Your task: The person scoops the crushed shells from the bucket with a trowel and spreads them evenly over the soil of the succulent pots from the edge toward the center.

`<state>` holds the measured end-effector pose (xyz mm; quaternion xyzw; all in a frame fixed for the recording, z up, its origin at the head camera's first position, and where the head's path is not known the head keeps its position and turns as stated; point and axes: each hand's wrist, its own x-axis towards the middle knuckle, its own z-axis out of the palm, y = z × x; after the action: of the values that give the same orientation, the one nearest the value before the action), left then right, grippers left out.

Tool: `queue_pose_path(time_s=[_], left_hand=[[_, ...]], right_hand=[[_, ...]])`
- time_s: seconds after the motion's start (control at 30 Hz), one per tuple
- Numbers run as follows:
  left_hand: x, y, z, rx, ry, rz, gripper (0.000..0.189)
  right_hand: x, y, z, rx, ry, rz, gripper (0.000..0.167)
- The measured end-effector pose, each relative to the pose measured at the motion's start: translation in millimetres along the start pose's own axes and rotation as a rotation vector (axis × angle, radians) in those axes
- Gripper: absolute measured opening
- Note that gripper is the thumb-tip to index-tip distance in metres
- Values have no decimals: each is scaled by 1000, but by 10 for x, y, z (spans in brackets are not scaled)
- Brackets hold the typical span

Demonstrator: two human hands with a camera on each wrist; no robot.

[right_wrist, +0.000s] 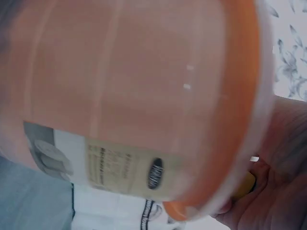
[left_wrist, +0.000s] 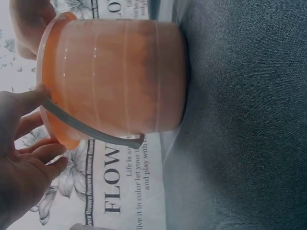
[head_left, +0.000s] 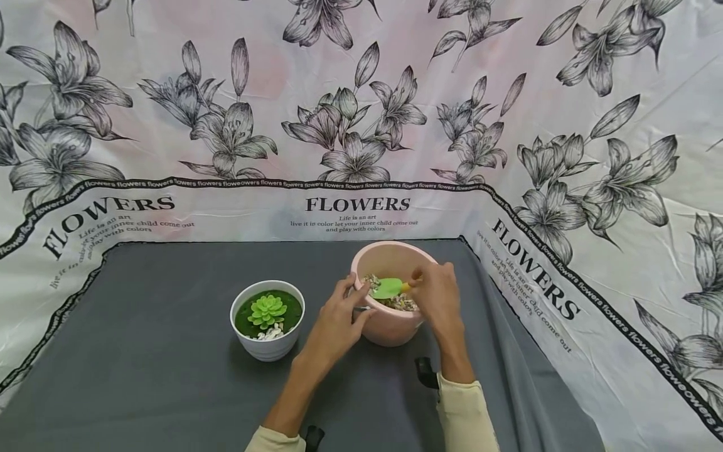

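Your right grip clenches the green shovel, scoop inside the pink bucket. Left grip holds its rim, crowding the gray handle. 1 white pot, green plant inside, sits left on the tabletop.

Your makeshift, curtained-off work booth
You face a grey-covered bench; behind it and along both its sides, flower-printed fabric lettered "FLOWERS" walls you in like a small tabletop set.
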<state>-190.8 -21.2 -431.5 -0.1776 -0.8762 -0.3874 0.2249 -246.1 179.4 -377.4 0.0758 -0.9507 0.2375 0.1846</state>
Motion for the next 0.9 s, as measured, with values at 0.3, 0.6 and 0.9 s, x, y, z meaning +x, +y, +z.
queue_pose_path(time_s=[0.3,0.6,0.9], left_hand=[[-26,-58,23,-9,57,11,46],[-20,-67,8,0,47,-3,47],[-42,-56,0,-11,43,-23,47]], right_hand=[[-111,8,-177,57,83,73,14],[-177,-12,-350,80,115,113,15],[-219,-42,-471,78,159,112,14]])
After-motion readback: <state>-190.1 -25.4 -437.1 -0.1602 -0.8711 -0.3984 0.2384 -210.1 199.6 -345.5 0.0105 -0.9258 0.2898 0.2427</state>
